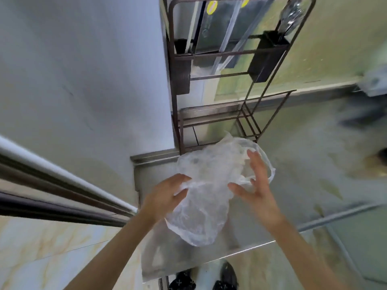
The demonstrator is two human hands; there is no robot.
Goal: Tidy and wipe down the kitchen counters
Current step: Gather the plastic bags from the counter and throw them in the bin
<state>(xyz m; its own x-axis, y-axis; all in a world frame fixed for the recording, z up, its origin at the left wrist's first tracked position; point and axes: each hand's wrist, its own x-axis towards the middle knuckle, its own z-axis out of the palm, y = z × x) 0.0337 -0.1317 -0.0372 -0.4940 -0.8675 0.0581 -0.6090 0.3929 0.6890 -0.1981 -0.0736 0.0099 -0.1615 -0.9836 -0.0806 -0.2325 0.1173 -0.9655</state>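
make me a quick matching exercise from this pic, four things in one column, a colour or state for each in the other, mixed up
1. plastic bag
2. left hand
3. right hand
4. wire rack

a. fingers spread
b. dark brown metal
c. clear and crumpled
d. grips the plastic bag

Pairs: 1-c, 2-d, 3-a, 4-b
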